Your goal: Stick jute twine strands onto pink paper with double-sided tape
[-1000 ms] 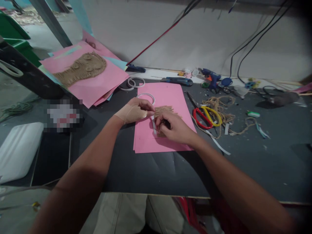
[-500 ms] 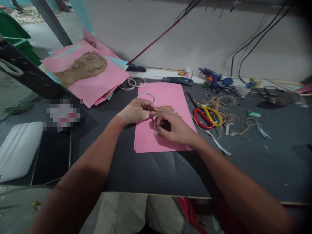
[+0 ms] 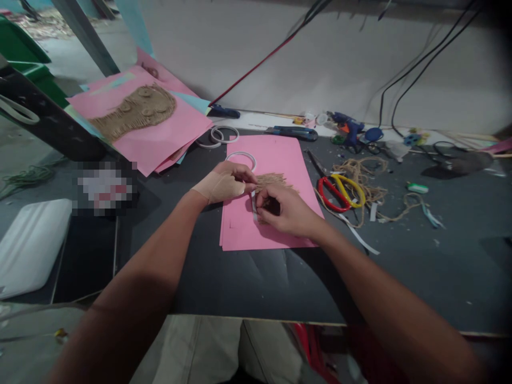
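Observation:
Several cut lengths of brown jute twine (image 3: 271,180) lie side by side on a pink sheet (image 3: 280,152). A narrow white tape strip (image 3: 254,205) runs along their left ends. My left hand (image 3: 226,184), with a tan wrap around wrist and palm, pinches at the upper end of this strip, thumb and forefinger together. Just to the right, my right hand (image 3: 288,210) is curled over the twine, its thumb and fingertips closed beside the strip. Whatever those fingertips hold is too small to make out. Part of the twine is hidden beneath the right hand.
Red-and-yellow-handled scissors (image 3: 340,192) lie right of the sheet, beside tangled twine (image 3: 364,170). White tape rolls (image 3: 224,134) and a blue cutter (image 3: 294,132) are behind. A blue glue gun (image 3: 350,128) rests by the wall. Pink sheets with a twine shape (image 3: 140,109) stand back left.

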A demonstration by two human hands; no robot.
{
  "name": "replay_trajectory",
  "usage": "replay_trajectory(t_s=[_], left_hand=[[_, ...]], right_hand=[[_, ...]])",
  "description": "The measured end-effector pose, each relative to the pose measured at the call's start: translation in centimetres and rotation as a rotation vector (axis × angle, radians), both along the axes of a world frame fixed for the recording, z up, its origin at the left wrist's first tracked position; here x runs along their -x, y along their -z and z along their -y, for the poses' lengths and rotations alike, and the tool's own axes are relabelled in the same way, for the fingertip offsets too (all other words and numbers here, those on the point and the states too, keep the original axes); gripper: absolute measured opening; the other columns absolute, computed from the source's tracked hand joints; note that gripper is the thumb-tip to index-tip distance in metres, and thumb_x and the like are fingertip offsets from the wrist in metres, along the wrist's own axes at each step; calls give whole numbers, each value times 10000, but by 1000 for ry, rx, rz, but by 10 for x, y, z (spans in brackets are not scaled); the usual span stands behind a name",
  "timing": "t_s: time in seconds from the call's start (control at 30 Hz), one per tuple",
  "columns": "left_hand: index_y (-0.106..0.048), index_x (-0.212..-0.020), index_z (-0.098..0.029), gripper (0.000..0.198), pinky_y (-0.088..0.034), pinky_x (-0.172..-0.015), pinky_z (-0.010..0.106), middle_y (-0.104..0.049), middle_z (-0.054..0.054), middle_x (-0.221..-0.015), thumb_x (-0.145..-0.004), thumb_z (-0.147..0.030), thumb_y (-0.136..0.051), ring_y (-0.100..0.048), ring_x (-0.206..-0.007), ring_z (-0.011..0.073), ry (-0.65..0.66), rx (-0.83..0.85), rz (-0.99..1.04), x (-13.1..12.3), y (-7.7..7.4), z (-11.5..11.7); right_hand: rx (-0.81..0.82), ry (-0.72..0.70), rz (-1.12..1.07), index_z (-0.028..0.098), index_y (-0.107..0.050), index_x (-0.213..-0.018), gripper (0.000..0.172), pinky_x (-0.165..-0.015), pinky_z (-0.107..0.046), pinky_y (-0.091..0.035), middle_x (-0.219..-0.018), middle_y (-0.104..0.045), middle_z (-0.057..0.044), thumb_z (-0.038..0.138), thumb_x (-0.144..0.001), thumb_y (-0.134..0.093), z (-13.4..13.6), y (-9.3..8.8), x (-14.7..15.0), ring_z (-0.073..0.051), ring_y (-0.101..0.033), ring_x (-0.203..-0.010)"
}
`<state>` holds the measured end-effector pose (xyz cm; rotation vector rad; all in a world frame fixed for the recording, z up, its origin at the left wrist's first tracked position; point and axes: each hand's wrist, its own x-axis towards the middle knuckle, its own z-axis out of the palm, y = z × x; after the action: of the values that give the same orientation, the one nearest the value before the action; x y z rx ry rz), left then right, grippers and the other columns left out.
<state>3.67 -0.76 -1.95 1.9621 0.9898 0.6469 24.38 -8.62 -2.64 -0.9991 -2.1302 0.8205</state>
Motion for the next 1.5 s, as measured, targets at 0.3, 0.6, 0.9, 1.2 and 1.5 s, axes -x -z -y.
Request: replay_trajectory(t_s=[0.3,0.6,0.9,1.2,1.5], left_hand=[[-777,-894,-153,149,-554,-768,313,-795,75,-866,-759,-206,-742,-698,-798,172,0,15,-1,-1,-2,0],[-776,-889,-155,146,-552,-758,315,-794,74,-862,-760,-213,-739,-695,-792,172,7,9,11,0,0,-1],[-778,-898,-137,196,-548,-752,311,-789,82,-853,-735,-246,-785,-696,-790,178,12,40,30,0,0,-1],[-779,-971,-132,327,-523,-688,291,-776,89,-871,-668,-252,-807,-653,-748,159,62,59,20,4,1,-3],[-778,-968,-163,318,-504,-686,289,-752,57,-810,-665,-254,-811,-637,-728,152,61,52,43,5,4,-3]], right_hand=[[31,5,8,238,-589,-852,139,-811,-367,-476,-946,-720,-19,172,-845,-711,0,-2,1,-201,-630,-886],[37,26,3,243,-591,-849,197,-791,-371,-482,-932,-714,-17,211,-825,-784,-1,3,1,-203,-625,-869],[9,13,-2,229,-632,-849,150,-810,-373,-487,-933,-736,-20,183,-830,-773,-1,3,2,-204,-642,-883],[-2,-15,27,246,-707,-927,100,-915,-405,-501,-1004,-774,-19,195,-855,-753,-2,4,0,-222,-682,-991],[13,7,25,241,-695,-928,124,-896,-403,-505,-1003,-775,-22,183,-840,-760,0,1,2,-220,-686,-978]])
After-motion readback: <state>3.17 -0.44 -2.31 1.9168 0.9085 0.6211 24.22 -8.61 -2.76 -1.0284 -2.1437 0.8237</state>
